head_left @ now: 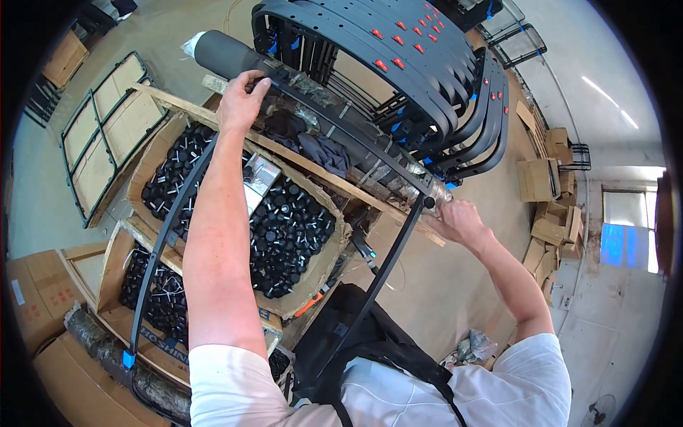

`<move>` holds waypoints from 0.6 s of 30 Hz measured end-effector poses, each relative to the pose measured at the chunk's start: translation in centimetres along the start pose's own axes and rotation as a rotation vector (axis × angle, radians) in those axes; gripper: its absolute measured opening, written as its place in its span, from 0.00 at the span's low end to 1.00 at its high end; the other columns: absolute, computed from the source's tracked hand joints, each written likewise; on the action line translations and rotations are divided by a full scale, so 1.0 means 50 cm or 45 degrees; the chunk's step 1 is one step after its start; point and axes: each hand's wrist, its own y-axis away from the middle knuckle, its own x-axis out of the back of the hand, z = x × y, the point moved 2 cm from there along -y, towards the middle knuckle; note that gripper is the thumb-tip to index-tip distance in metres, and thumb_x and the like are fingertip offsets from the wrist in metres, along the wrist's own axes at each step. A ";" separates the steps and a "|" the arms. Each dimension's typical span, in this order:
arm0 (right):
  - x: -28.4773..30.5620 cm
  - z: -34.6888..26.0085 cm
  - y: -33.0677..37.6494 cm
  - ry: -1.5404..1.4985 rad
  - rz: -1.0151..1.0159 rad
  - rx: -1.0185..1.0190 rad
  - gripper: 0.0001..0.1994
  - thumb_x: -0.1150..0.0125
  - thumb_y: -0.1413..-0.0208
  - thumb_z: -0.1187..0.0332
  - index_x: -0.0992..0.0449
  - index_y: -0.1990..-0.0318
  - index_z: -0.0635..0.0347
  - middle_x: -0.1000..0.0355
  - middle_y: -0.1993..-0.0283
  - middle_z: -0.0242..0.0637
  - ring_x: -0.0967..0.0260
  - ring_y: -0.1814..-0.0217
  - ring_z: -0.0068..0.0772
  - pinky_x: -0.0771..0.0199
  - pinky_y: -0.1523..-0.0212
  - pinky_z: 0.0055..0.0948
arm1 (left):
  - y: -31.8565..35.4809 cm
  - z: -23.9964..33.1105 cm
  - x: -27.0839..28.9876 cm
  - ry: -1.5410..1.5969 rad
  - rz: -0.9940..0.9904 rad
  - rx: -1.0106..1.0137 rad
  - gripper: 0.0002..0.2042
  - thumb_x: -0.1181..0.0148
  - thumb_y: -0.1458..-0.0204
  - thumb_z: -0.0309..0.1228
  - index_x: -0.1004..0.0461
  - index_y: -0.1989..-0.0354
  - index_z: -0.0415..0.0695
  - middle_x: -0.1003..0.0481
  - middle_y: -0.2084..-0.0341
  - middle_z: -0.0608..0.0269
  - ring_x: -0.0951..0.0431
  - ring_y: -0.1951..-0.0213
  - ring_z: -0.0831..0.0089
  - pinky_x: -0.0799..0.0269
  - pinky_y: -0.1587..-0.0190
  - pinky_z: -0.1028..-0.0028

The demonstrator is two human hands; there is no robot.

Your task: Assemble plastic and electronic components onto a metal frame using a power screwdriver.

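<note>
My left hand [240,99] grips the far top bar of a curved black metal frame [175,213] where it bends. My right hand [455,219] is closed around the frame's right corner, near a small black end cap [429,202]. The frame's two side bars run back toward my body, over a cardboard box [153,149] full of small black plastic caps [284,235]. A blue tape band [128,358] wraps the left bar near its lower end.
A stack of black curved frames with red tags [398,64] leans beyond my hands. A wooden bar [341,181] crosses the bench, with dark cloth [313,146] on it. More cartons [548,206] lie on the floor at right, wire-framed panels [99,135] at left.
</note>
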 end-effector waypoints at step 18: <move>0.011 -0.027 -0.015 0.390 -0.221 0.093 0.08 0.39 0.44 0.67 0.22 0.59 0.60 0.18 0.67 0.44 0.17 0.63 0.49 0.18 0.64 0.49 | -0.010 -0.034 0.011 -0.012 0.066 -0.111 0.20 0.43 0.33 0.40 0.24 0.33 0.57 0.20 0.39 0.63 0.22 0.36 0.61 0.30 0.34 0.65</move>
